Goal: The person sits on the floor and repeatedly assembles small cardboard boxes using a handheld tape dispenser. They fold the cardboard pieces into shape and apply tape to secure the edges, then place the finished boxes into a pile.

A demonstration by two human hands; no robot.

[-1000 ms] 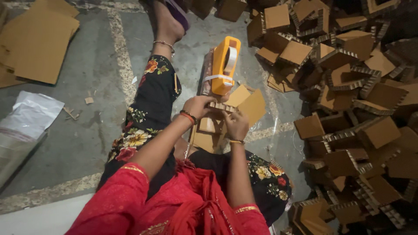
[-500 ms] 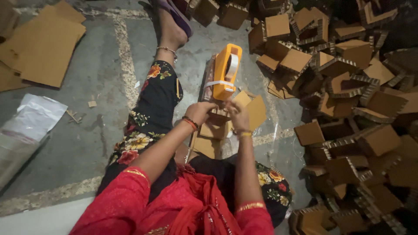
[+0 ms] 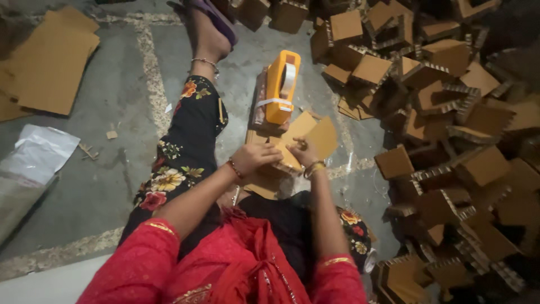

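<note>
The person sits on the concrete floor (image 3: 112, 84) with one leg stretched forward. Both hands meet over a small cardboard piece (image 3: 306, 141) held just above the lap. The left hand (image 3: 256, 156) is curled closed on the piece's near-left edge, fingers wrapped over the top. The right hand (image 3: 302, 152) pinches its right side, fingers closed around the folded flap that stands up beside it. Just beyond the hands, an orange tape dispenser (image 3: 279, 87) stands on a stack of flat cardboard. A large heap of folded cardboard boxes (image 3: 450, 112) fills the right side. Flat cardboard sheets (image 3: 48, 62) lie far left, with a plastic bag (image 3: 36, 155) near them.
</note>
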